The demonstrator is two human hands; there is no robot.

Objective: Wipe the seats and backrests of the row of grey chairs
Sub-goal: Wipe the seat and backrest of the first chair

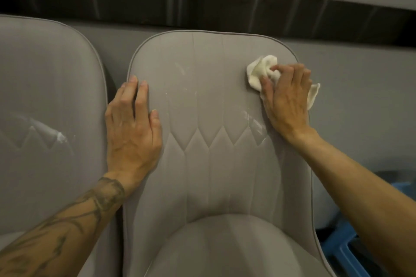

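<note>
- No text, label, brand, number or sign can be read anywhere in the view;
- the grey backrest shows only stitched seams and pale smears; the white cloth is plain;
- the tattoo is dark linework — no letters can be made out in it.

Your clearest run is the middle of the backrest, bare between your two hands. Your left hand lies flat over its left edge, covering the narrow gap to the neighbouring chair just beside it. Your right hand and the cloth fill the upper right corner. The wall stands behind. Right of the chair the way is open down to a blue frame. The seat juts out below.
</note>
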